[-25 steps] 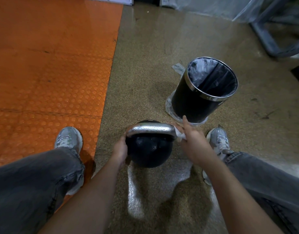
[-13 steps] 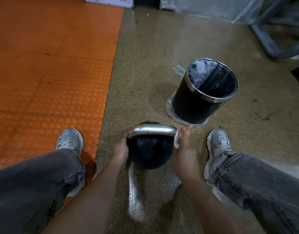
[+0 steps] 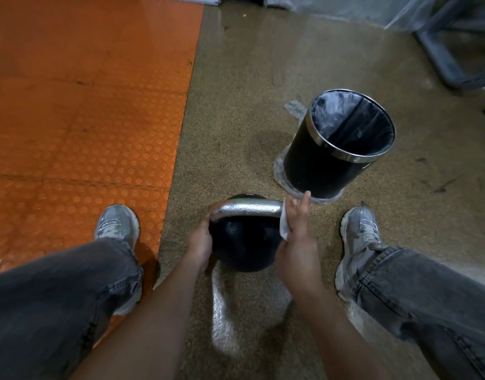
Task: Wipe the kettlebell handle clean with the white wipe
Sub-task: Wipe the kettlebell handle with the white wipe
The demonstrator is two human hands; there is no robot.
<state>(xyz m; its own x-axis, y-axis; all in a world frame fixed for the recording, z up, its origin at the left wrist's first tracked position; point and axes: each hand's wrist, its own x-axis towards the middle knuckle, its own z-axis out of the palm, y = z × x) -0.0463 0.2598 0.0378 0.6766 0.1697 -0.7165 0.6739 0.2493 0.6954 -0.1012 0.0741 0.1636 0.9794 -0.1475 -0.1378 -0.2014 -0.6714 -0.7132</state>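
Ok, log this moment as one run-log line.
stage: wiping | right hand: presses white wipe on handle right end | left hand: steadies kettlebell | bin: beside

Right hand [image 3: 297, 242], white wipe [image 3: 284, 225] against kettlebell handle [image 3: 246, 209]

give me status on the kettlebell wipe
Left hand steadies kettlebell. Right hand presses wipe on handle, right end. Nothing in the way.
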